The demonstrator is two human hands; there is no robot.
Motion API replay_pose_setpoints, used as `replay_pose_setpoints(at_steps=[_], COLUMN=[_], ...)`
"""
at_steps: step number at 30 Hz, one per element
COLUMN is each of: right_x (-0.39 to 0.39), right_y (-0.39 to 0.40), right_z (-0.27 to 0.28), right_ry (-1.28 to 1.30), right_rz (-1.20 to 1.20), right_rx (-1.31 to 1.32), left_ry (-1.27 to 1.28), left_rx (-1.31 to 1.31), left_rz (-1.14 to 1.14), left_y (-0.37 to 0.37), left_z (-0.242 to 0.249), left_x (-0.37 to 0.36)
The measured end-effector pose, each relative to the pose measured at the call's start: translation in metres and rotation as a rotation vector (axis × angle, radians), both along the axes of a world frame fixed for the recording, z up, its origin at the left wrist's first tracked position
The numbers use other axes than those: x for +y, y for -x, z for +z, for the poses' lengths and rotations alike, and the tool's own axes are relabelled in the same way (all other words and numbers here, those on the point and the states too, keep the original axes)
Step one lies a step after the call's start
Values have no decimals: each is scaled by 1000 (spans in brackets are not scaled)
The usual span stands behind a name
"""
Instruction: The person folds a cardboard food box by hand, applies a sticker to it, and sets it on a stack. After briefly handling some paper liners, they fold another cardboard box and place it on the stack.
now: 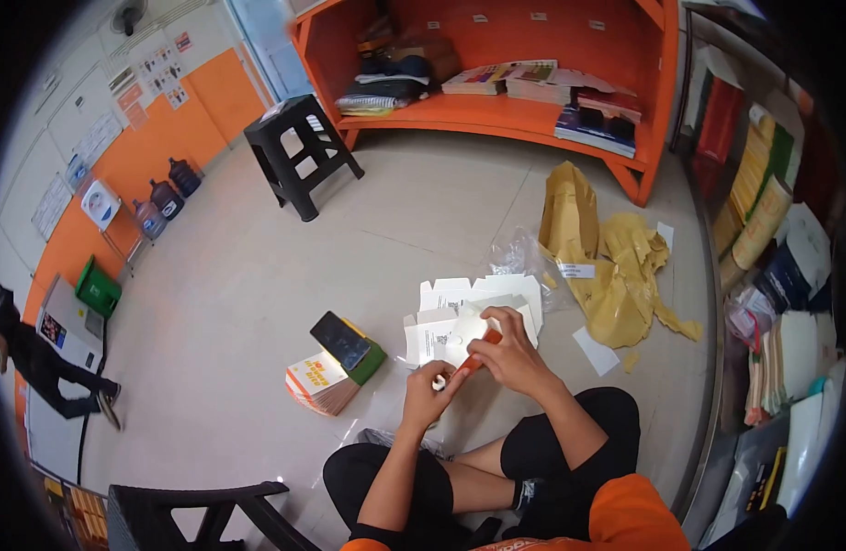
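The person sits on the floor (258, 266) and has the orange and white carton (475, 356) between both hands, above the lap. The left hand (429, 390) pinches its lower end, and the right hand (515, 360) pinches the upper end with bent fingers. It seems that the carton is being shaped or closed; such thin card calls for light, even pressure along a straight crease. Just beyond lie flat white blanks (429, 338), with cut flaps and matt faces. To the left, a smooth dark phone (341, 341) rests on a green box (370, 365), beside fanned leaflets (316, 378). Farther right is crumpled brown paper (625, 292), near clear, wrinkled plastic (513, 254).
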State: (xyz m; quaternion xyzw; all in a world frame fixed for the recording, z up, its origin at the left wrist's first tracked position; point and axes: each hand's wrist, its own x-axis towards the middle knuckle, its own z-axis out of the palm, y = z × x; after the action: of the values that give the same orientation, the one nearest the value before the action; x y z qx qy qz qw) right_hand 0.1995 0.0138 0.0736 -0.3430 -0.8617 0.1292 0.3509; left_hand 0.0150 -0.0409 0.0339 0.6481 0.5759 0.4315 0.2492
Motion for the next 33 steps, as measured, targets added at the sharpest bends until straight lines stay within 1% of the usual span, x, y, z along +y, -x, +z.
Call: replay_pose_setpoints(at_steps=[2, 3, 5, 6, 8, 9, 10, 12, 13, 16, 19, 23, 26, 28, 29, 32, 33], right_x=[2, 1, -4, -8, -20, -26, -29, -31, -31, -28, -28, -27, -24, -24, -24, -24, -22], right_y=[2, 6, 17, 20, 26, 28, 30, 33, 33, 32, 33, 33, 33, 31, 31, 31, 31], right_z=[-9, -15, -20, -21, -10, -8, -15, -32, -33, -32, -30, -29, -33, -33, -33, -33, -34], right_ry=[18, 8, -14, 15, 71, 49, 145, 340, 336, 248, 46, -19, -38, -54, -106, -236, -262], right_rz=[52, 47, 41, -1, -82, -128, -129, -137, -131, -62, -87, -57, -41, -23, -8, 66, 111], right_rx=[-41, 2, 84, 128, 217, 263, 300, 373, 394, 338, 288, 299, 297, 245, 217, 140, 122], left_ry=[313, 289, 277, 268, 224, 221, 219, 217, 220, 222, 216, 175, 167, 191, 203, 322, 273], left_rx=[-332, -350, -524, -612, -709, -747, -786, -824, -854, -914, -919, -861, -878, -991, -1048, -1486, -1676], left_rz=[5, -85, -52, -34, 68, 112, 155, 141, 128, 106, 95, 77, 109, 144, 161, 233, 219], left_y=[-6, -5, -6, -5, 1, 4, 6, 7, 4, 0, 2, 4, 2, 2, 2, 19, 32], left_z=[7, 2, -8, -13, -15, -16, -16, -17, -13, -9, -9, -8, -3, -3, -4, -8, -18], left_x=[-2, -1, 1, 2, 3, 3, 3, 2, 1, 0, 1, 1, -1, -1, -2, 1, 4])
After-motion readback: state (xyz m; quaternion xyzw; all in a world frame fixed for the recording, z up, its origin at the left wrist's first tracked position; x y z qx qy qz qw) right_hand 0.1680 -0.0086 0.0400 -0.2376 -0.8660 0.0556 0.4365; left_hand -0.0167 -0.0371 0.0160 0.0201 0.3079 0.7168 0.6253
